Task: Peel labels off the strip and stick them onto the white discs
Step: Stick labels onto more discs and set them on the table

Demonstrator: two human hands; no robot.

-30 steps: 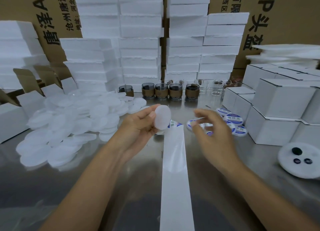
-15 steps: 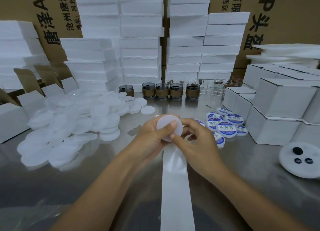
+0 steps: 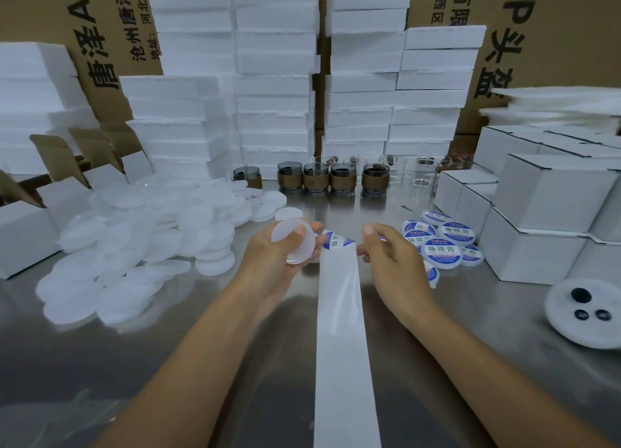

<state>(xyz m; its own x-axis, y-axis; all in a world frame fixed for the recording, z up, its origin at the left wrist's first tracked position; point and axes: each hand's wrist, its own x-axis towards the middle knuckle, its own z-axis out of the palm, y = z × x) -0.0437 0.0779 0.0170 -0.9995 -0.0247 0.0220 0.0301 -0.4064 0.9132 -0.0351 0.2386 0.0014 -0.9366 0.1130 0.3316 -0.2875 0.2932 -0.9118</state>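
Left hand (image 3: 272, 261) grips a blank white disc (image 3: 288, 236) by its rim, at centre. Right hand (image 3: 393, 262) sits at 3 o'clock of the strip (image 3: 339, 313), beside its end label (image 3: 336, 241); fingers curled, hold unclear. Label probably limp and tacky, so lift one edge. Disc seems light and stiff.

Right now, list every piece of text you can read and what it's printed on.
"唐泽AH": left carton, large print, cut off at the top.
"沧州唐泽", "地址:河北河": same carton, smaller lines, cut off.
"P头盔": right carton.
"有限", "(西区": same carton, cut off.
"助焊膏": labelled discs; their fine print is too small to read.
"助焊": strip label, partly hidden.
Held white disc: blank.
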